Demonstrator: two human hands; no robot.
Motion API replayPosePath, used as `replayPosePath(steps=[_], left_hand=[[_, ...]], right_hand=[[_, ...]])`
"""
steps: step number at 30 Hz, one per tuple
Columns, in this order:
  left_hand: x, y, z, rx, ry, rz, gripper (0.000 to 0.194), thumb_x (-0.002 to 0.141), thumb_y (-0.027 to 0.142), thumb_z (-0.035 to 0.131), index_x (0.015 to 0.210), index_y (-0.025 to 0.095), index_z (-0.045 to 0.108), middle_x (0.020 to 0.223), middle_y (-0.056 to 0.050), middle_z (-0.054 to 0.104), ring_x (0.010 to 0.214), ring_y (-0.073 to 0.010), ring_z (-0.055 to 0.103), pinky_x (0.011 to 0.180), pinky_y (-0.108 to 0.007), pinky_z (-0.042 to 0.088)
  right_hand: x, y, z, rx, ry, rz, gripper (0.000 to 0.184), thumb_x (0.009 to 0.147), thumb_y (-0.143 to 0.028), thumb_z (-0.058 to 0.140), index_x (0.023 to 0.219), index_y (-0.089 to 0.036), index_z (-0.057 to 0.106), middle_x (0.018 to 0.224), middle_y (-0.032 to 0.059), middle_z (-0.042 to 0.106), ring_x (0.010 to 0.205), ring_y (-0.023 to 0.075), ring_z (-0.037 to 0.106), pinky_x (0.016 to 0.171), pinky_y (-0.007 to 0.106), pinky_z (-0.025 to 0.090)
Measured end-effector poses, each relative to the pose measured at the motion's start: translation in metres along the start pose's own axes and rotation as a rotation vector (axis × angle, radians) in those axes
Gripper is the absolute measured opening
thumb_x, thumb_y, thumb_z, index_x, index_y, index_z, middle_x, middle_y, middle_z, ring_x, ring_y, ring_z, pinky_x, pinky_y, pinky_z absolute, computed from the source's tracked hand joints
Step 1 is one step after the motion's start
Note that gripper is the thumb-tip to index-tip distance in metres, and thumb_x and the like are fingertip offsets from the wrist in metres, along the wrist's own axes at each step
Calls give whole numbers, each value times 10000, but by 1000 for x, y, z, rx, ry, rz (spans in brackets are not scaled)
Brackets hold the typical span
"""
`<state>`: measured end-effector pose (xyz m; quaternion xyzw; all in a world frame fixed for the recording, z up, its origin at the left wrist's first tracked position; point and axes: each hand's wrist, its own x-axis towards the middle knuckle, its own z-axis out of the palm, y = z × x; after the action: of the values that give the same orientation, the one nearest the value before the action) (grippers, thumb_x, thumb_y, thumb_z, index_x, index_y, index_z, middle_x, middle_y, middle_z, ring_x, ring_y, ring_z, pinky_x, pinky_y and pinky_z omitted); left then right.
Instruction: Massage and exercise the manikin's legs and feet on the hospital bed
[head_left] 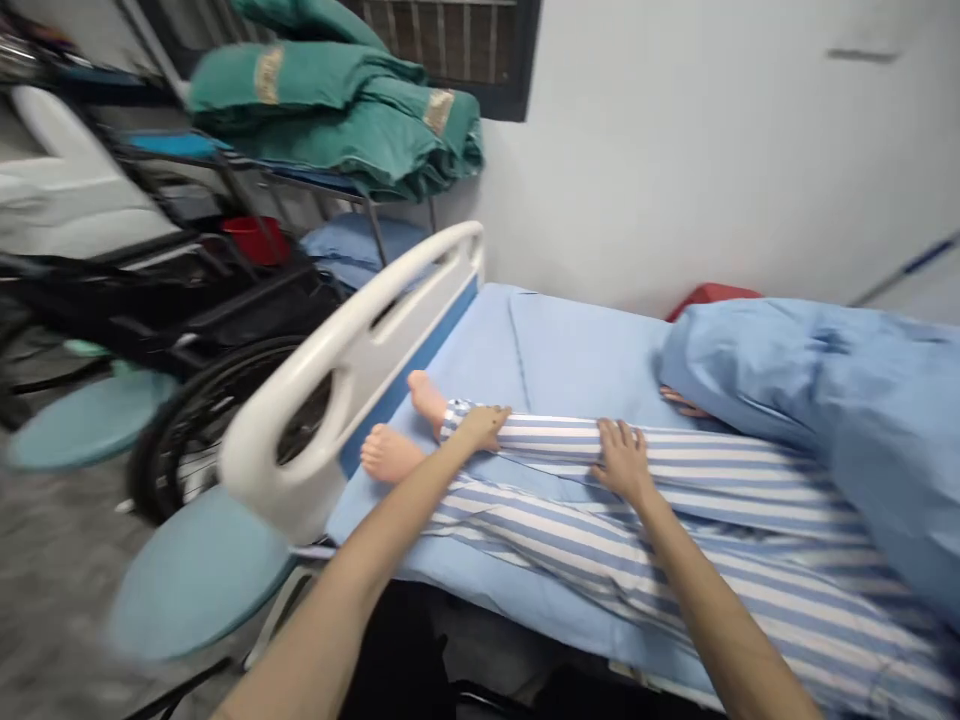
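A manikin lies on the bed in blue-and-white striped trousers [555, 520], its two bare feet [390, 452] near the footboard. My left hand [484, 428] is curled over the far leg just above the ankle, by the trouser cuff [455, 415]. Farther up the same leg, around the knee, my right hand [624, 462] rests on the striped cloth with its fingers spread. The near leg lies alongside, untouched by either hand. A bunched blue quilt [795, 370] hides the manikin's upper body; a few fingertips [682, 402] show from under its edge.
The white footboard [300, 370] rises at the bed's left end. Beyond it stand a wheelchair [195, 430] with pale blue footplates [202, 575] and a rack of green bundles [337, 110]. A wall [675, 150] runs behind the bed.
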<state>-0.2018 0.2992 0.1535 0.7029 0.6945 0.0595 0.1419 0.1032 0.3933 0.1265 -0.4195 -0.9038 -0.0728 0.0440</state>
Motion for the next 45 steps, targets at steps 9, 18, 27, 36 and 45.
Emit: replayPosePath(steps=[9,18,27,36,45], left_hand=[[13,-22,-4,187,-139,-61,651,715,305,626,1335,179,470,1265,-172,623,1123,-332,599,926,-391,444],[13,-17,-15,270,-204,-184,607,689,243,600,1287,177,517,1191,-184,666,1101,-336,621,899,-405,457],[22,-13,-24,314,-209,-185,570,643,270,570,1210,216,582,1109,-159,703,1014,-343,656,812,-392,480],[38,13,-80,242,-64,-216,526,625,360,616,1139,249,604,1001,-91,711,966,-334,651,742,-334,455],[57,101,-49,42,116,-229,489,657,445,628,1111,263,611,958,-20,700,912,-250,640,670,-268,415]], right_hand=[[-20,4,-57,135,-262,42,266,890,-270,467,1006,-165,682,970,114,713,953,233,629,842,308,438],[-52,67,-18,107,-591,232,531,736,-281,678,1245,-137,633,1225,196,665,1117,314,638,899,382,493],[-64,68,-5,163,-526,331,557,802,-305,589,1324,-113,553,1322,227,597,1213,354,578,977,444,452],[-59,80,-16,257,-95,364,617,859,-269,473,1435,-67,384,1379,240,509,1238,336,520,1015,438,417],[-54,98,-22,460,396,552,809,802,-230,484,1530,-95,157,1503,214,310,1367,350,354,1088,489,370]])
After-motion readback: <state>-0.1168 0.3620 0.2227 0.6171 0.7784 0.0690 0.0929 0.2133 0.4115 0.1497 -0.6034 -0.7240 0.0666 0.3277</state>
